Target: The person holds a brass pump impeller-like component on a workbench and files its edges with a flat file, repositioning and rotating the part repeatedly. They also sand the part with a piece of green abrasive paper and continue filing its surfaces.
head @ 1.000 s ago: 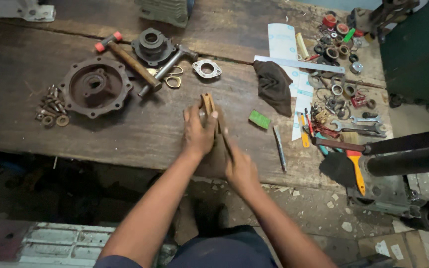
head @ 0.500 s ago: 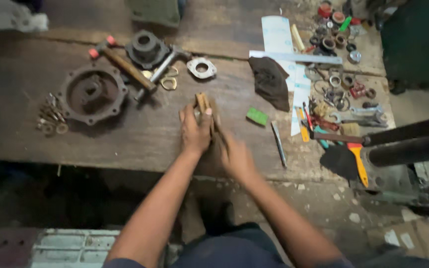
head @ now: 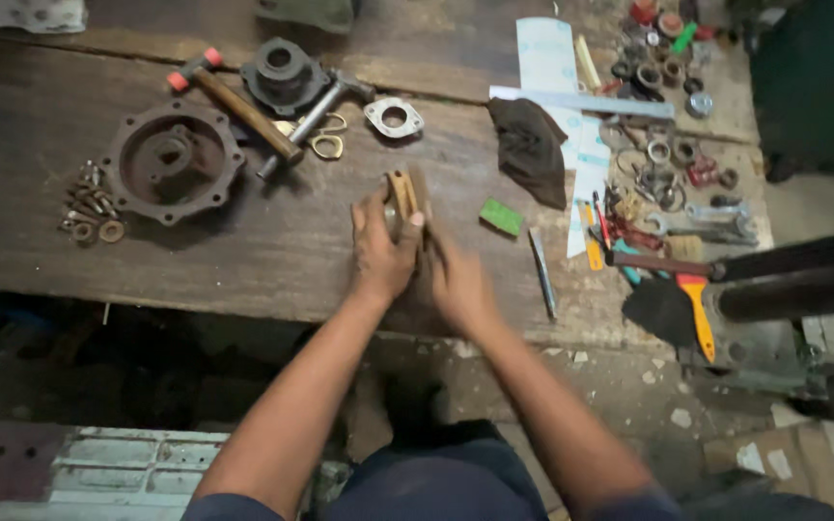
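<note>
On the worn wooden bench (head: 243, 251), right at its near edge, I have my left hand (head: 381, 253) and my right hand (head: 458, 282) pressed side by side around a small tan wooden piece (head: 404, 196), the fingers of both curled narrow about its lower half so only the top pokes out past my left thumb; the close grip looks meant to steady it against the boards. What exactly sits under my palms is hidden. Within easy reach to the right lie a green block (head: 501, 216) and a slim metal rod (head: 542, 273), and a dark rag (head: 530, 148) beyond them. Off to the left, well apart, rests a round rusty housing (head: 172, 161) with a heap of bolts and washers (head: 92, 204) beside it, and a wooden-handled hammer (head: 238, 103) lies slantwise above.
</note>
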